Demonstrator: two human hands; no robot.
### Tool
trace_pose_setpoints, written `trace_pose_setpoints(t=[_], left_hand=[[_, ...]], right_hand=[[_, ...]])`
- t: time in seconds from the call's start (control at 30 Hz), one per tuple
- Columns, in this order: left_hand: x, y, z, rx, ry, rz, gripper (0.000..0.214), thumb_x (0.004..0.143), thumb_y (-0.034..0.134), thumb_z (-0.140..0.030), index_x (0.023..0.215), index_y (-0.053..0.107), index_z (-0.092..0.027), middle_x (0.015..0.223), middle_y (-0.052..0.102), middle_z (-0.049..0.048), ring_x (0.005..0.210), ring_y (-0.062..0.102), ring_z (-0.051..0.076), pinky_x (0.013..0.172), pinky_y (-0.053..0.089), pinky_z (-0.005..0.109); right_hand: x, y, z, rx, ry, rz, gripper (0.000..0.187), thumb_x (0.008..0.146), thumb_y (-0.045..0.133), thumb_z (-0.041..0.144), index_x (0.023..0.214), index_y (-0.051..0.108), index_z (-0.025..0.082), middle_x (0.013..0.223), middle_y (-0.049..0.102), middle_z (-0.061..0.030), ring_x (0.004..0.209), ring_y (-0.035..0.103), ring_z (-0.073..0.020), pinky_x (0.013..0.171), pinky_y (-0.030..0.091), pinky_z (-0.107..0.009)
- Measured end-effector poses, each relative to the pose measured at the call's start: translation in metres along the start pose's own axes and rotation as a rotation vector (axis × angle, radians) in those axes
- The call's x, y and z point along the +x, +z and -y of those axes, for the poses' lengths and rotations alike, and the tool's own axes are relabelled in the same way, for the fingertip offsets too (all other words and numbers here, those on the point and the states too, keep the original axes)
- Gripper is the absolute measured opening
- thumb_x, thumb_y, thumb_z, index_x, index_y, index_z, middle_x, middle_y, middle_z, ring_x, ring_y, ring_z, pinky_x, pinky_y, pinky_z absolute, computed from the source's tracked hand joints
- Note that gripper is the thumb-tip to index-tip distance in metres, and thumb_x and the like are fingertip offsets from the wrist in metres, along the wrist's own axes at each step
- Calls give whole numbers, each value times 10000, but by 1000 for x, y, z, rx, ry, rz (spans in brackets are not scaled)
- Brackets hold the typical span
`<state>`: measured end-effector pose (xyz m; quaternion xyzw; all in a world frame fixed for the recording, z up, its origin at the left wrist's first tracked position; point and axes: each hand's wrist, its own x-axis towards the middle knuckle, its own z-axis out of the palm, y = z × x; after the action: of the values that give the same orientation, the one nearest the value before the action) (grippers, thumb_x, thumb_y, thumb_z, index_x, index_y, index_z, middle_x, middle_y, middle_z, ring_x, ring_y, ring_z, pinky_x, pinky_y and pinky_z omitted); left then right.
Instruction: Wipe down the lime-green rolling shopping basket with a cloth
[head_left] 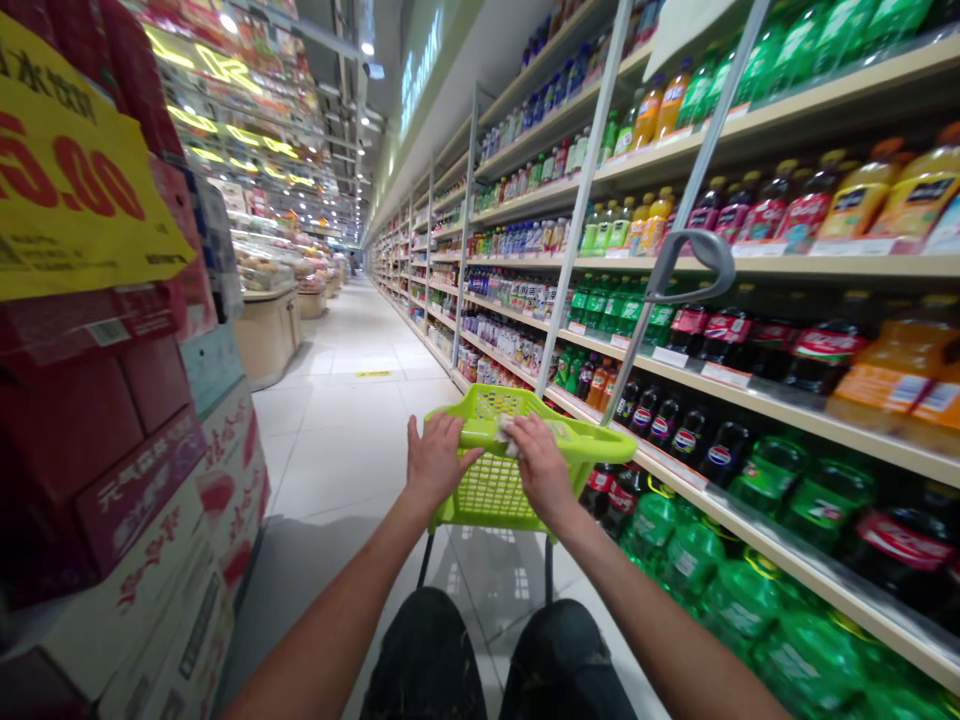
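Note:
A lime-green plastic shopping cart with a lattice basket stands right in front of my knees. My left hand grips the left part of its handle, fingers over the top and thumb pointing right. On the handle's middle, my right hand presses a small crumpled white tissue under its fingertips. The rest of the tissue is hidden by that hand. Between the two hands, part of the basket's near wall shows.
Long shelves of bottled drinks run along the right, with a grey hook-shaped handle hanging at their front. Stacked drink cartons and a yellow price sign stand close on the left. A tiled aisle leads ahead past wooden display counters.

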<state>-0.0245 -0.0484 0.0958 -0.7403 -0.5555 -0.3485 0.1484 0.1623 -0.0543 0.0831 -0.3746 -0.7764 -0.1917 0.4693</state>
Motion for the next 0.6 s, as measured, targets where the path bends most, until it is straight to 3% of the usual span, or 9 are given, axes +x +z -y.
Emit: trace_pose_setpoints(t=[0.07, 0.13, 0.37, 0.5, 0.6], left_hand=[[0, 0, -2, 4, 10, -13, 377, 781, 471, -425, 1070, 537, -192, 1106, 586, 99, 1112, 449, 256, 1025, 116, 539], [0, -1, -3, 6, 18, -20, 382, 769, 480, -449, 1045, 549, -194, 1074, 598, 96, 1076, 467, 260, 1025, 105, 540], [-3, -5, -20, -21, 38, -3, 342, 742, 525, -413, 1000, 563, -192, 984, 618, 85, 996, 496, 255, 1015, 155, 519], [-3, -3, -24, -156, 110, 74, 426, 737, 543, -331, 1128, 494, -167, 1134, 571, 95, 1080, 470, 231, 1003, 261, 426], [-2, 6, -19, -249, -25, 163, 571, 712, 569, -385, 1206, 418, -142, 1301, 440, 130, 1207, 373, 250, 1003, 276, 430]], right_hand=[[6, 9, 13, 4, -70, 42, 374, 835, 362, 101, 1155, 520, 210, 1202, 536, -64, 1234, 344, -203, 1005, 318, -442], [5, 8, 10, -39, -45, 42, 363, 834, 370, 108, 1139, 531, 219, 1210, 530, -68, 1239, 333, -223, 993, 308, -473], [-1, -11, -47, -76, 183, -14, 402, 738, 368, 84, 1074, 558, 198, 1218, 498, -86, 1220, 346, -242, 984, 292, -516], [1, -19, -78, -42, 259, -48, 397, 714, 362, 108, 1039, 576, 189, 1172, 529, -84, 1151, 429, -221, 995, 315, -476], [1, -24, -95, -36, 305, -77, 395, 702, 360, 116, 1016, 590, 187, 1161, 538, -84, 1129, 450, -221, 992, 327, -471]])
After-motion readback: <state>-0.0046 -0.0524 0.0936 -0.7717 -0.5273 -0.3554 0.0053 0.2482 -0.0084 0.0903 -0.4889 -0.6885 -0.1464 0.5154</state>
